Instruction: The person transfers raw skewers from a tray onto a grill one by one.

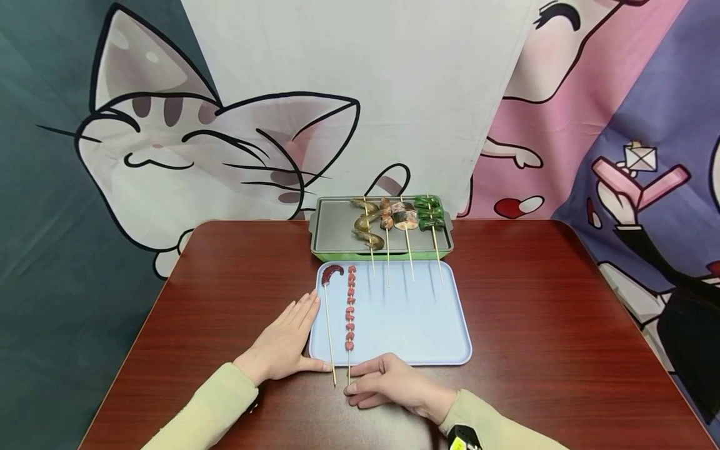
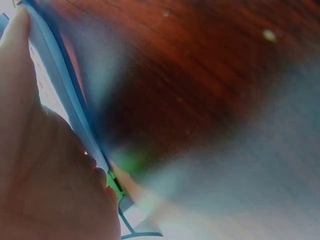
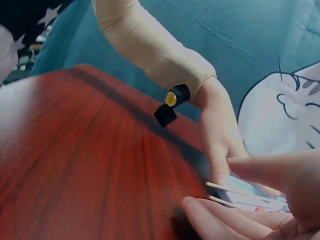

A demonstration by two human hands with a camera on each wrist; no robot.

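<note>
Two skewers (image 1: 337, 325) lie lengthwise, sticks toward hands.

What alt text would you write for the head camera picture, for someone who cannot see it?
Two hands rest at the near edge of a light blue tray holding two skewers on a dark red table; the left hand lies flat, the right hand is by the stick ends. Behind, a green grill pan carries four skewers.

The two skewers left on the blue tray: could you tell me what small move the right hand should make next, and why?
Probably pinch the stick end of the pink-bead skewer. The right hand lies by it holding nothing, the left hand lies flat against the blue tray, and four skewers already lie on the green grill pan.
</note>
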